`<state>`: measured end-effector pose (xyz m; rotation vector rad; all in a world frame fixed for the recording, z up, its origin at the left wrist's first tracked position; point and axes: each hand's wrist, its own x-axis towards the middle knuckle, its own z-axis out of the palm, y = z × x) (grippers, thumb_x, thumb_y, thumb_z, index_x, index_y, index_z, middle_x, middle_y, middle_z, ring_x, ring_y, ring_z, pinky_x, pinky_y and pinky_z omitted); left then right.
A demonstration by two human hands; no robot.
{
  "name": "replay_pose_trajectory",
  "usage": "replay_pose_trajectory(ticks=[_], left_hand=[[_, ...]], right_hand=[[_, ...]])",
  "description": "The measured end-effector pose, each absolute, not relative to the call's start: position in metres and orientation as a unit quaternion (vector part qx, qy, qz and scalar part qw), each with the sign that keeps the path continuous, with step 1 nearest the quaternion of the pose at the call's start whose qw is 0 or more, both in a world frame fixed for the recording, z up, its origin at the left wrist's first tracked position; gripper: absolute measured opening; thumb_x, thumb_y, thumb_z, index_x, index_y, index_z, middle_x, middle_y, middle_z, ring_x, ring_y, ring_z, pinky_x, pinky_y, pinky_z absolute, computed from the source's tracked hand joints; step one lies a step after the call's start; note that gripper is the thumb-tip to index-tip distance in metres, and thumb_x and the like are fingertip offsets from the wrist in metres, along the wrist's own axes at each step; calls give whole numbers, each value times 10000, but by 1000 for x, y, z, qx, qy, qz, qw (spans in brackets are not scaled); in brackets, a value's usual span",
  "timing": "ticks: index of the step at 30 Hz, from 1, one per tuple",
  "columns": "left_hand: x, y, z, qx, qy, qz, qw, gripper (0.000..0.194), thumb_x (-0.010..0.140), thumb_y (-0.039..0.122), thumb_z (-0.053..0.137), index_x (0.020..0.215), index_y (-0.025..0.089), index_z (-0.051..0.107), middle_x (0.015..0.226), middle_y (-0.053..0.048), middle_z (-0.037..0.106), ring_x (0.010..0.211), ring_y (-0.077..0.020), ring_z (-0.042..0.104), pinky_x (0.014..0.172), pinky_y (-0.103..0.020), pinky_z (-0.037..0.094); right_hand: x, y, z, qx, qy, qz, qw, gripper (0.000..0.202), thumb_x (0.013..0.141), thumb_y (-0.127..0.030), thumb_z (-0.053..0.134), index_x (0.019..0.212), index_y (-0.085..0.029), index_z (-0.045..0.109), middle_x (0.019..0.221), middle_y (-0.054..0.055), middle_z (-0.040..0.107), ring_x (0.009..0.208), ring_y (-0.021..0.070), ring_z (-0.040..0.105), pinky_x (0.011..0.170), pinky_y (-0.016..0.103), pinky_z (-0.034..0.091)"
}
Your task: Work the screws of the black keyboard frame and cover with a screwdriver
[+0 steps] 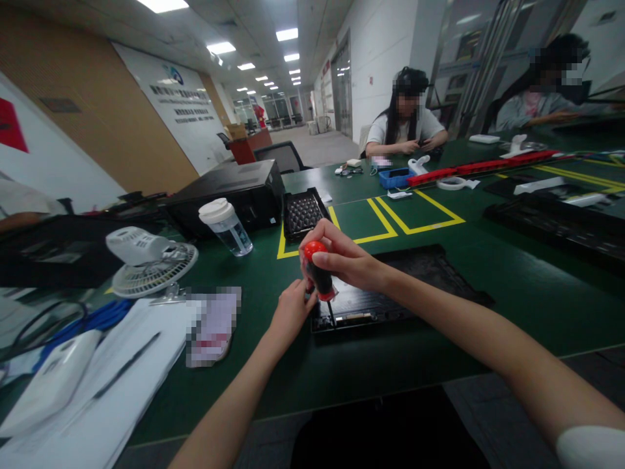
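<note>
The right hand (344, 257) and its forearm cover much of the black panel (371, 303), which lies on the green table (273, 384). Whether the tip of the screwdriver (322, 281) sits in a screw is too small to make out. The left fingertips are partly hidden behind the handle, so I cannot tell whether they pinch anything. The right hand comes across from the right, wrist bent, fingers wrapped round the nearly upright screwdriver above the panel's near left corner. The left hand (291, 307) reaches forward beside that corner, fingers curled.
</note>
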<state>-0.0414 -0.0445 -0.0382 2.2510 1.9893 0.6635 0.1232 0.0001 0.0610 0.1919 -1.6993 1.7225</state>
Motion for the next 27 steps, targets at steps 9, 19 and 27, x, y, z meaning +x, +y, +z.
replay_pose_trajectory(ticks=[9,19,27], left_hand=[[-43,-41,-40,732,643,219,53,121,823,216,524,907,178,603,835,-47,629,779,-190,626,717,-290,482],[-41,-43,-38,727,643,233,59,132,819,217,532,915,166,607,837,-57,629,763,-195,620,689,-292,476],[-42,-43,-39,726,646,229,53,117,808,185,539,908,175,597,867,-55,634,808,-199,623,728,-301,477]], right_hand=[[121,1,60,87,-657,639,390,179,828,-235,610,889,-183,449,896,6,554,794,109,597,755,318,509],[123,-3,63,73,-650,646,394,260,792,-206,644,820,-186,386,949,37,626,828,133,646,784,351,529],[122,-6,65,55,-650,645,397,329,779,-191,655,813,-203,328,865,33,677,778,155,686,690,320,555]])
